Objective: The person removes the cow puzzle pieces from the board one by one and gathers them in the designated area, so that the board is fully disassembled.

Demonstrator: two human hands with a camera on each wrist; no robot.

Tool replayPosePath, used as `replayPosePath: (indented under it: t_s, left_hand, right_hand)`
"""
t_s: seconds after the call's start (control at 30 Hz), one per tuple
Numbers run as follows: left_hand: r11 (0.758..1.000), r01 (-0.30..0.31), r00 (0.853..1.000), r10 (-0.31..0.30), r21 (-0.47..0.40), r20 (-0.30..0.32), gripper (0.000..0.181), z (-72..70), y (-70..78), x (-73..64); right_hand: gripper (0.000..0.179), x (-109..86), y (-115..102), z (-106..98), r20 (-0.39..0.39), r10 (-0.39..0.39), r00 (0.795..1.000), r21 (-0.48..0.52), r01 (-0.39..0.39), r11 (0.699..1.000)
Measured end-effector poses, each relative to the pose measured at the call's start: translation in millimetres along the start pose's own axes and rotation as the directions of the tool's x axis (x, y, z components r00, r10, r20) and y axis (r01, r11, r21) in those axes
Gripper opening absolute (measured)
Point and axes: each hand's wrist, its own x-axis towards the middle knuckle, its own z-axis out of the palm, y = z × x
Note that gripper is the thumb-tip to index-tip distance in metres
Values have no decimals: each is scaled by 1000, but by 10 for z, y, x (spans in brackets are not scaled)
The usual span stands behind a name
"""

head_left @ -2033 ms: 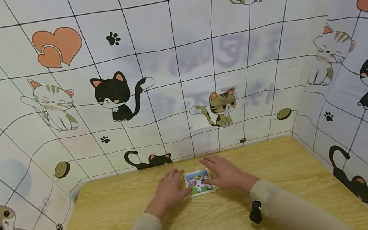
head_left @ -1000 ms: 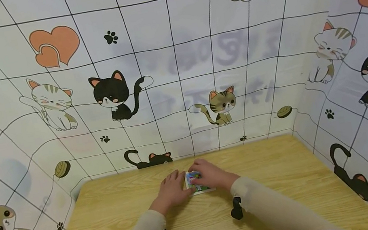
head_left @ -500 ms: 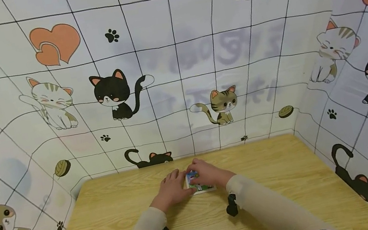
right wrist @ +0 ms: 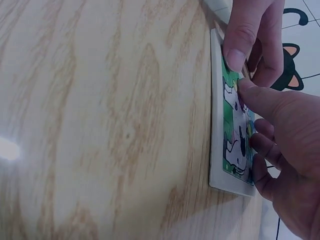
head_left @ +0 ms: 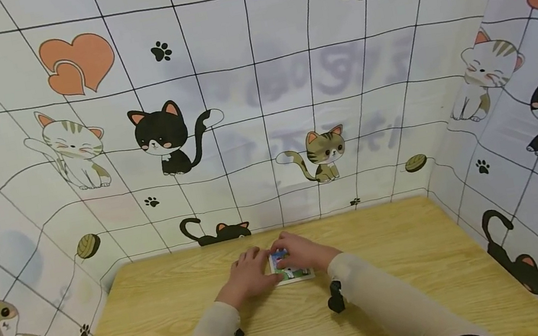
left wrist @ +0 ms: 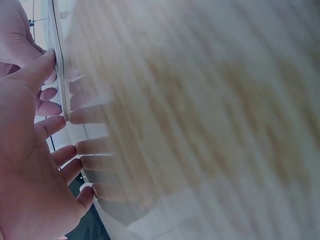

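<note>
A small square picture board (head_left: 297, 274) with a white border and a cartoon cow lies flat on the wooden table (head_left: 172, 293). My left hand (head_left: 249, 276) lies along its left side, fingers fairly straight, fingertips down at the tabletop in the left wrist view. Its thumb rests on the near left corner of the picture. My right hand (head_left: 308, 252) covers much of the board's right and far part. In the right wrist view the right thumb presses on the cow picture (right wrist: 236, 145) beside the left thumb, with the other fingers curled over the far side.
A white wall cloth (head_left: 235, 96) with cartoon cats and a black grid rises directly behind the table and along both sides. Both forearms, in beige sleeves (head_left: 395, 302), reach in from the near side, with black devices (head_left: 335, 298) under the wrists.
My right hand has moved left from the board's right edge onto the picture, its fingers curling and hiding more of it. The left hand and the board have stayed nearly in place.
</note>
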Motion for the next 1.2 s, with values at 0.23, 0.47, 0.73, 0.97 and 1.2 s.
replayPosePath:
  t_s: [0.23, 0.47, 0.73, 0.97, 1.2]
  left_hand:
    - [999, 44, 999, -44, -10, 24, 77, -24, 17, -4]
    - [1000, 23, 1000, -23, -6, 15, 78, 13, -28, 10]
    - [999, 42, 999, -42, 4, 33, 82, 3, -32, 3]
    - [998, 58, 998, -58, 6, 34, 83, -1, -22, 8]
    - [997, 71, 997, -70, -18, 30, 81, -4, 11, 18]
  right_hand:
    - [34, 28, -5, -10, 5, 16, 1000, 19, -17, 1000]
    - [33, 43, -38, -49, 23, 3, 1000, 6, -3, 1000]
    - [34, 51, -99, -86, 51, 12, 999, 9, -12, 1000]
    - [33, 111, -103, -83, 84, 58, 995, 19, -59, 998]
    - [34, 101, -104, -112, 104, 82, 991, 68, -89, 994]
